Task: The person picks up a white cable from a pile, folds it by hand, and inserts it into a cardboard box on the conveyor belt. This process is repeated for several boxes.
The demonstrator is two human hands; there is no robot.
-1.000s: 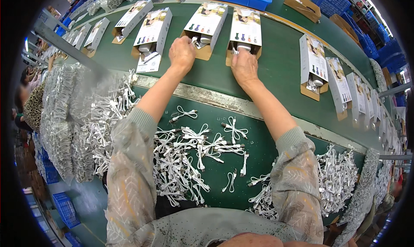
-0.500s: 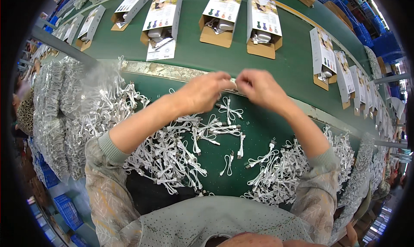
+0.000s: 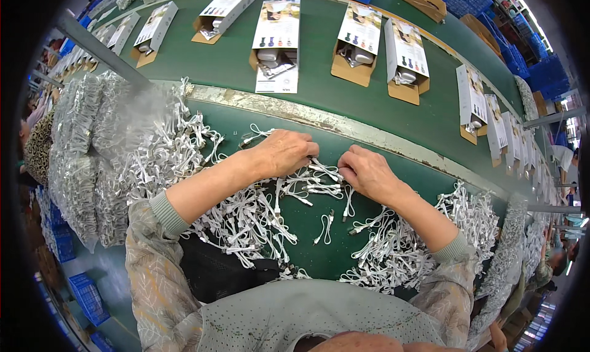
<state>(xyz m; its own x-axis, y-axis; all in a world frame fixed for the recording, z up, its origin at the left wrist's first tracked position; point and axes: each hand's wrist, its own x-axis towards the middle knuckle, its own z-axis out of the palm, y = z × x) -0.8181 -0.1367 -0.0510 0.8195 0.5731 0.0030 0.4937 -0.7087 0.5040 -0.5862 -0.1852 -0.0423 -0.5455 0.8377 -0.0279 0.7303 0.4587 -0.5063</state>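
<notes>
Both hands work low over the green surface (image 3: 319,247), among loose bundles of short white cables. The left hand (image 3: 284,153) and right hand (image 3: 367,174) face each other across a small gap, and one white cable bundle (image 3: 322,171) lies in that gap, its long axis running roughly left to right from one hand to the other. Neither hand is clearly nearer; both reach it. The left fingers (image 3: 307,150) are curled and pinch the bundle's left end; the right fingers (image 3: 348,168) are curled onto its right end, though how firmly they grip cannot be told. Further cable heaps (image 3: 239,217) lie below the forearms. Open cartons (image 3: 276,42) stand well apart on the conveyor belt (image 3: 430,115) beyond.
</notes>
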